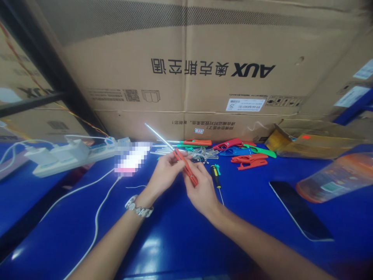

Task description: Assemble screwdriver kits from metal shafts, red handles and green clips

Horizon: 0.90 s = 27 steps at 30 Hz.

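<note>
Both my hands meet over the blue table [163,241] on one tool: a red-handled piece with a long thin metal rod [159,135] sticking up and to the left. My left hand [166,171], a watch on its wrist, pinches the red handle [186,168] near the rod end. Gripping the handle's lower end is my right hand [201,188]. Just beyond the hands lies a heap of similar red, green and blue plastic handles [247,155] with loose metal rods and small parts [204,153]. A small black and yellow screwdriver [216,175] lies right of my right hand.
A dark phone [300,210] lies face up at right, beside a tipped orange-lidded clear container [335,179]. At left a white power strip [67,155] holds chargers, and white cables [96,217] trail across the table. Large cardboard boxes [204,70] wall off the back.
</note>
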### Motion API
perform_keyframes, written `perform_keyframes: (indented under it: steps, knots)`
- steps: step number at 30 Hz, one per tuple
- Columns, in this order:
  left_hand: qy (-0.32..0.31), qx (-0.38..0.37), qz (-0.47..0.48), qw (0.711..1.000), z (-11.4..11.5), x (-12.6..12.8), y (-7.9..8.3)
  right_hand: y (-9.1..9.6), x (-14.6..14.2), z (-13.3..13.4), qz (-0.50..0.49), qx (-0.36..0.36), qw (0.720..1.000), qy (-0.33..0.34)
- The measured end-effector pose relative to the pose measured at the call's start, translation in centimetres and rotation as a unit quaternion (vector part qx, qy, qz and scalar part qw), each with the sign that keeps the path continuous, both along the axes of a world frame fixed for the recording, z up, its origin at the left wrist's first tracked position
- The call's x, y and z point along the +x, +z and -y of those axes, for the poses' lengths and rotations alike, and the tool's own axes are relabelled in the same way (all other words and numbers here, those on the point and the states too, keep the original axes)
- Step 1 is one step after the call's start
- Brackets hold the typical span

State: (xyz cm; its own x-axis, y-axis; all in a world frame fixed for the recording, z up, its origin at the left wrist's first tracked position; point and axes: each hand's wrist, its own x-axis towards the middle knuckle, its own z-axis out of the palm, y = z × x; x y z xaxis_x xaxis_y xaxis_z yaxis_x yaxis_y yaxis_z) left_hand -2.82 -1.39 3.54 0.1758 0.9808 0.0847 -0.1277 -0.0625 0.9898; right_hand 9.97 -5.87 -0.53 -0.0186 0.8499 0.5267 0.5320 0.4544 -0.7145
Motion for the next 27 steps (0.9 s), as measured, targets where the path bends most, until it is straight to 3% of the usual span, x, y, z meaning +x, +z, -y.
perform_keyframes:
  steps: [5, 11, 16, 27]
  knots:
    - [-0.009, -0.001, 0.0, 1.0, -0.2, -0.5, -0.2, 0.0, -0.1, 0.1, -0.008, 0.001, 1.0, 0.01]
    - [-0.1, -0.01, 0.106, 0.989, -0.5, -0.9, -0.5, 0.4, -0.1, 0.0, -0.05, 0.024, 0.998, 0.026]
    - [-0.064, 0.009, 0.15, 0.987, -0.1, 0.1, -0.9, 0.5, -0.1, 0.0, -0.051, 0.033, 0.997, 0.038]
    - [-0.053, -0.032, 0.247, 0.967, 0.5, 1.4, -1.2, 1.0, -0.4, 0.1, -0.084, 0.029, 0.995, 0.044]
